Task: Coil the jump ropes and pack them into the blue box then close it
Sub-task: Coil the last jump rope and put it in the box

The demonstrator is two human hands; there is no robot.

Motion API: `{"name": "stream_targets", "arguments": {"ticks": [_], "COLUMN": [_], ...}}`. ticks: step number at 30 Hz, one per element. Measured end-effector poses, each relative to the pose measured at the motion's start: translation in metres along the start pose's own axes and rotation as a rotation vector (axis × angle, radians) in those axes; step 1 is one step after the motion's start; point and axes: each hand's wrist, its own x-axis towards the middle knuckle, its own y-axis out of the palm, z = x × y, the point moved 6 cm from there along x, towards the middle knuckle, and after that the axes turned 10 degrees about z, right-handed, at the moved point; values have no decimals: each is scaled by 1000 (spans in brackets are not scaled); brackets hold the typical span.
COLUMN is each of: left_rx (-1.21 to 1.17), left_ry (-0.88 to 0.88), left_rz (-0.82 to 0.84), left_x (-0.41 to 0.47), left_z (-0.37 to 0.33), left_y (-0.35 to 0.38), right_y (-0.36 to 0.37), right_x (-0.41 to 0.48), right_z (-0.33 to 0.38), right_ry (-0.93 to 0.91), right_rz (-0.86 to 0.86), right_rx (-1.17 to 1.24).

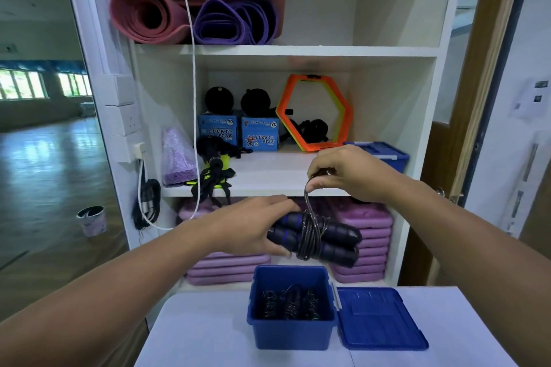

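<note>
The white table (208,337) carries an open blue box (290,334), lid (384,319) beside it.

One cam only, head-worn, wide-angle, edges bowed. Faces fwd and down, square-on to a white shelf unit (298,50), close enough that it fills the mid frame from the top edge down. Table (193,337) w/ the blue box (290,334) sits at the bottom edge, nearest the lens. Far left opens onto a hall floor (44,173) well off; wooden door (438,176) at far right.

rolled mats (155,13), orange hexagon ring (313,112), white shelf (298,50)
</note>
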Motion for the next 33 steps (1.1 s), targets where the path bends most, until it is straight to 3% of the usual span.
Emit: {"name": "stream_targets", "arguments": {"ticks": [7, 9, 14, 17, 25, 28, 33], "left_rx": [-394, -570, -890, -958, -708, -697, -928], "left_ry": [55, 44, -70, -221, -383, -397, -464], "left_rz": [-313, -333, -472, -535, -263, -179, -113], "left_x": [-23, -22, -8, 0, 13, 18, 20], "left_z": [-3, -2, 13, 30, 35, 35, 36], "left_y": [-29, -29, -18, -6, 5, 3, 10], "right_y": [26, 47, 77, 83, 88, 97, 108], "right_x": [-24, -30, -19, -11, -5, -5, -9], "right_z": [-25, -33, -17, -10, -19, -16, -11], "right_ry": [84, 245, 229, 210, 295, 308, 258], "right_rz": [-123, -223, -376, -394, -258, -160, -160], "right_rx": [742, 867, 871, 712, 132, 75, 94]}}
